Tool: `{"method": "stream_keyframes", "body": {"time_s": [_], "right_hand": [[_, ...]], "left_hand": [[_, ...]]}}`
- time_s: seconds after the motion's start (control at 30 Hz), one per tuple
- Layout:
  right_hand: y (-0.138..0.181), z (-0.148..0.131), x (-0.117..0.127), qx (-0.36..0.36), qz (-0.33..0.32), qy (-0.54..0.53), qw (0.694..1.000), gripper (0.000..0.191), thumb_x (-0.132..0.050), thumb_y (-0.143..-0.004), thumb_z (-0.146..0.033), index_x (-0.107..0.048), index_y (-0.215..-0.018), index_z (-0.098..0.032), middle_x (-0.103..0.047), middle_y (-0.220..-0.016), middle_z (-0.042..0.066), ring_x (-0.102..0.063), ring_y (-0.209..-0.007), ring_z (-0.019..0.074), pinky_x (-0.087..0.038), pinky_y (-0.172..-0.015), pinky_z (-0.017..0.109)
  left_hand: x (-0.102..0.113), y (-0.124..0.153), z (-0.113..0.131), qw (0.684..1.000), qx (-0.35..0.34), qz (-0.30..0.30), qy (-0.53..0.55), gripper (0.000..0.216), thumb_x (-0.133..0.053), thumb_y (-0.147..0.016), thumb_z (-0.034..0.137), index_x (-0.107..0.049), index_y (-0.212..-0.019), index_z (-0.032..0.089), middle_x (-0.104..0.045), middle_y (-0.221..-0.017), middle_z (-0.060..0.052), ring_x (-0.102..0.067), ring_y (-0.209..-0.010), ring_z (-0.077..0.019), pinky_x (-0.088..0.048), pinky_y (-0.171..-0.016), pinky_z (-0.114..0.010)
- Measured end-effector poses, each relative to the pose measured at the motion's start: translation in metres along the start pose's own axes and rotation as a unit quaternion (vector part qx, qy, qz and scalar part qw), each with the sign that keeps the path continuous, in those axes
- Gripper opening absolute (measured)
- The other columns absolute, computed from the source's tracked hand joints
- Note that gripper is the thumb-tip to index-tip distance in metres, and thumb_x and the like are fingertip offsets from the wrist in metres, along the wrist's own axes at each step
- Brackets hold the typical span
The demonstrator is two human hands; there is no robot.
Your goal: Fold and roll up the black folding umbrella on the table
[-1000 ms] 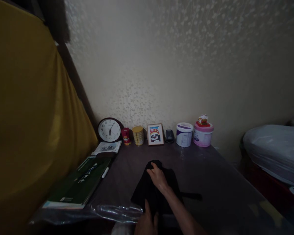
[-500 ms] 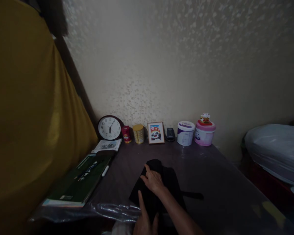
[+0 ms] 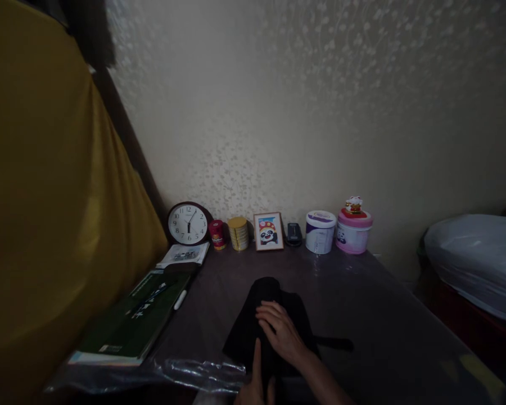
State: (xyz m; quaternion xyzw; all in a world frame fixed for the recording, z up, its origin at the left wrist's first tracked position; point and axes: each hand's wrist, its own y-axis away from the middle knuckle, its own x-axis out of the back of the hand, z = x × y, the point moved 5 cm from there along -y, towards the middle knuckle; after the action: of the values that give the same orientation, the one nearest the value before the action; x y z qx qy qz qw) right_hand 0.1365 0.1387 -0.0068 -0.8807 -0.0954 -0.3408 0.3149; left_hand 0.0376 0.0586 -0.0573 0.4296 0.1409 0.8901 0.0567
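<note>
A folded black cloth item point(image 3: 243, 334), its exact kind unclear in the dim light, lies at the front of the table. From its right side a dark strap point(image 3: 335, 342) sticks out. My right hand point(image 3: 281, 333) rests on the middle of the cloth with its fingers stretched out and lying flat. At the near edge, my left hand point(image 3: 255, 382) touches the cloth, index finger pointing forward and thumb apart. The lower part of that hand is cut off by the frame.
A green book point(image 3: 129, 323) and a white marker point(image 3: 180, 300) lie to the left. Along the wall stand a clock point(image 3: 189, 223), a red can point(image 3: 217, 235), a yellow tin point(image 3: 238, 233), a framed panda picture point(image 3: 269, 232), a white-purple tub point(image 3: 320, 232) and a pink tub point(image 3: 354, 233). Clear plastic point(image 3: 202, 372) covers the front edge.
My right hand has slid from the cloth's upper left toward its middle, down and to the right. My left hand has shifted slightly right and nearer to me.
</note>
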Motion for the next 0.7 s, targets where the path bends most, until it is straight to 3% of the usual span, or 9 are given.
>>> {"method": "stream_keyframes", "body": {"time_s": [0.17,0.33,0.43,0.7], "right_hand": [[-0.041,0.046,-0.006,-0.008,-0.019,0.049,0.999,0.032,-0.032,-0.091,-0.026,-0.062,-0.104,-0.023,-0.061,-0.114,0.001,-0.043,-0.118,0.0160,-0.026,-0.103,0.040],[-0.074,0.071,-0.001,-0.090,-0.009,0.132,0.987,0.033,-0.035,-0.089,-0.022,-0.056,-0.114,-0.018,-0.054,-0.125,0.007,-0.041,-0.121,0.0186,-0.027,-0.103,0.042],[-0.069,0.056,0.001,-0.079,0.015,0.142,0.987,0.035,-0.037,-0.089,-0.023,-0.051,-0.120,-0.015,-0.047,-0.131,0.009,-0.035,-0.125,0.0190,-0.021,-0.106,0.042],[0.000,-0.016,-0.024,-0.005,-0.069,0.066,0.995,0.033,-0.033,-0.092,-0.023,-0.065,-0.096,-0.022,-0.066,-0.103,0.001,-0.045,-0.116,0.0132,-0.019,-0.108,0.038]], "left_hand": [[0.000,-0.001,0.001,0.999,0.016,-0.006,-0.034,0.059,-0.030,-0.085,0.025,-0.007,-0.139,0.018,-0.068,-0.096,-0.011,-0.065,-0.079,-0.0199,-0.044,-0.063,-0.024],[-0.003,-0.003,0.002,1.000,0.000,-0.016,-0.021,0.060,-0.029,-0.086,0.023,-0.001,-0.139,0.014,-0.069,-0.092,-0.011,-0.066,-0.077,-0.0203,-0.044,-0.064,-0.025],[-0.002,-0.002,-0.001,0.999,0.019,-0.007,-0.033,0.059,-0.028,-0.086,0.026,-0.004,-0.139,0.014,-0.069,-0.089,-0.012,-0.066,-0.076,-0.0214,-0.044,-0.062,-0.026],[-0.004,0.001,-0.004,1.000,0.001,0.014,0.001,0.062,-0.030,-0.086,0.029,-0.008,-0.139,0.006,-0.064,-0.106,-0.016,-0.064,-0.088,-0.0198,-0.044,-0.073,-0.025]]}}
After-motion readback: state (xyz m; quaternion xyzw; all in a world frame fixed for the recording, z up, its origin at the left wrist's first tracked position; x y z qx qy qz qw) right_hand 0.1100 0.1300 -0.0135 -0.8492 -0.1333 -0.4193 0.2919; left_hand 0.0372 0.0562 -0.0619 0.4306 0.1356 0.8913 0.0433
